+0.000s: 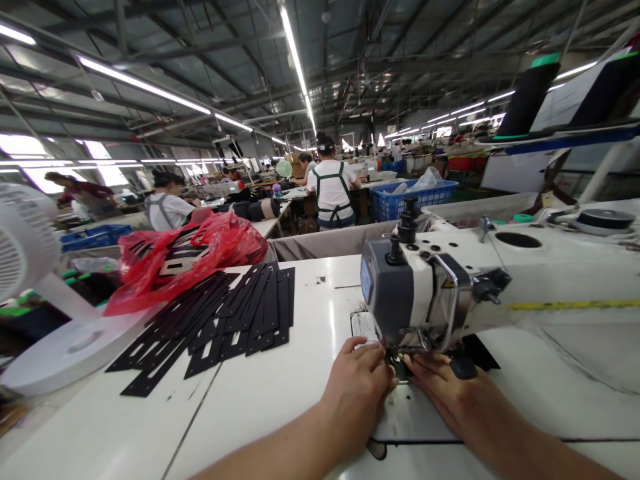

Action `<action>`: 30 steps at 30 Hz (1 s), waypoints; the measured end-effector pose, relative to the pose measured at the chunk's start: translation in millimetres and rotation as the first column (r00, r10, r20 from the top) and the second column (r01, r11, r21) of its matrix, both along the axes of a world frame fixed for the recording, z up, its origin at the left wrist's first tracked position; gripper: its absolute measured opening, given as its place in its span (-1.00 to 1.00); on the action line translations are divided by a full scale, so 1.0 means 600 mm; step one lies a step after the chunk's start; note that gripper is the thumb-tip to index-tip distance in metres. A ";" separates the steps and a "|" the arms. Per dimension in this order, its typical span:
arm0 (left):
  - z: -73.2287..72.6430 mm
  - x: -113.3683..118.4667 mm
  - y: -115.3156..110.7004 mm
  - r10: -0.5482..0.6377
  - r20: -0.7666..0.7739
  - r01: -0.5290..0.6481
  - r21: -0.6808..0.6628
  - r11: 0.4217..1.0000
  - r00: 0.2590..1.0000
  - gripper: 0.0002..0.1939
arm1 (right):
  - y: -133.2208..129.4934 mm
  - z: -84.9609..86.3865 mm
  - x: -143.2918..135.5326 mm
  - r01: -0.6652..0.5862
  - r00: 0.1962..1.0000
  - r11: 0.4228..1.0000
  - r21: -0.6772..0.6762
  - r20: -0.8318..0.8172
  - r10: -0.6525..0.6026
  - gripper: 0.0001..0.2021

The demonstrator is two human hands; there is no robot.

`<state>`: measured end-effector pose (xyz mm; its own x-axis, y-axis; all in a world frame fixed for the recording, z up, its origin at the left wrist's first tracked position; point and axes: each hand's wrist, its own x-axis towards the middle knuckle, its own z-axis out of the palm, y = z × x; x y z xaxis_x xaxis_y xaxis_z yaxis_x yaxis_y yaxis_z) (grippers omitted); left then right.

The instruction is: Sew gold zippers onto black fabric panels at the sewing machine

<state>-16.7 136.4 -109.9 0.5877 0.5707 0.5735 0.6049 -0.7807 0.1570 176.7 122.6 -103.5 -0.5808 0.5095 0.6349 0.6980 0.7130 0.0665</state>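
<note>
In the head view, my left hand (357,383) is at the needle area of a white and grey sewing machine (395,287). Its fingers are curled and pressed together, and whatever they pinch is hidden. From the other side, my right hand (450,390) reaches in under the machine head, fingertips close to the presser foot (400,367). A flat black piece (483,352) sticks out behind this hand, whose fingers are together against it. Left of the machine, several black strips (240,313) with slots and small holes lie in an overlapping pile.
A red plastic bag (200,250) with more pieces sits behind the pile. At far left stands a white fan (55,293). Thread cones (530,97) stand at upper right. Beyond the table are a blue crate (413,195) and people (333,183) at work.
</note>
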 end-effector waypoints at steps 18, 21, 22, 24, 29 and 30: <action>-0.003 0.003 0.003 0.015 0.016 -0.015 0.039 0.999 1.000 -0.89 | -0.008 0.006 -0.004 0.024 0.998 0.983 -0.180 -0.049 -0.033 -0.69; -0.008 0.004 0.007 0.032 0.017 -0.032 0.045 0.998 0.999 -0.90 | -0.001 0.012 0.021 -0.002 0.998 0.974 -0.226 -0.055 -0.011 -0.75; -0.008 0.003 0.008 0.036 0.022 -0.037 0.044 0.998 0.999 -0.91 | 0.003 0.015 0.038 0.003 0.999 0.976 -0.217 -0.030 -0.010 -0.78; -0.003 -0.002 0.006 0.043 0.032 -0.044 0.039 0.998 0.999 -0.92 | 0.009 0.022 0.079 0.048 0.998 0.992 -0.113 0.053 -0.042 -0.80; 0.022 0.005 -0.042 -0.074 0.021 0.072 0.104 0.992 0.997 -0.88 | -0.039 0.011 0.118 0.133 0.956 0.961 0.241 0.225 -0.189 -0.77; 0.023 0.014 -0.056 -0.127 -0.002 0.126 0.142 0.982 0.992 -0.81 | -0.062 0.005 0.107 0.122 0.952 0.960 0.253 0.242 -0.185 -0.75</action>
<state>-8.6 102.5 -95.9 0.6458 0.4049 0.6472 0.4993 -0.8654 0.0432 240.6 85.4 -100.2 -0.6683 0.4622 0.5829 0.7333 0.5413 0.4115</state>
